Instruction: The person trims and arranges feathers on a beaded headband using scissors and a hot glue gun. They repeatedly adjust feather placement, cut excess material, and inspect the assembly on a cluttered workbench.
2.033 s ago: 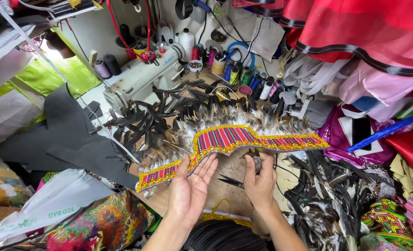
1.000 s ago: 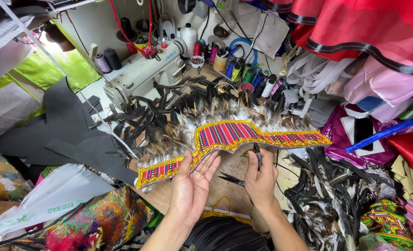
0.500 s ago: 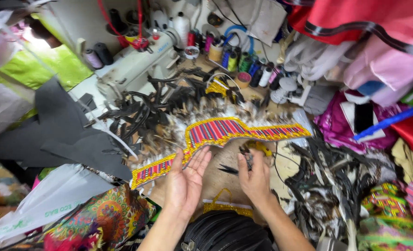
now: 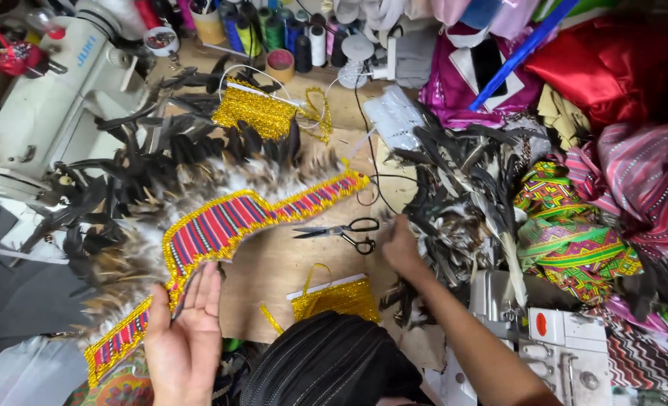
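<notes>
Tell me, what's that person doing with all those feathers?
A person is working on a feathered band of red stripes with gold edging, laid on a wooden table. Their left hand rests open, palm up, against the band's lower end, with a dark feather across the fingers. Their right hand reaches into a pile of loose feathers, right beside black scissors.

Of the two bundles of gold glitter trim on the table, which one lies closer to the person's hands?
The gold trim bundle at the table's near edge, between the left hand and right hand, below the scissors. The other gold bundle lies far off, beyond the feathers.
</notes>
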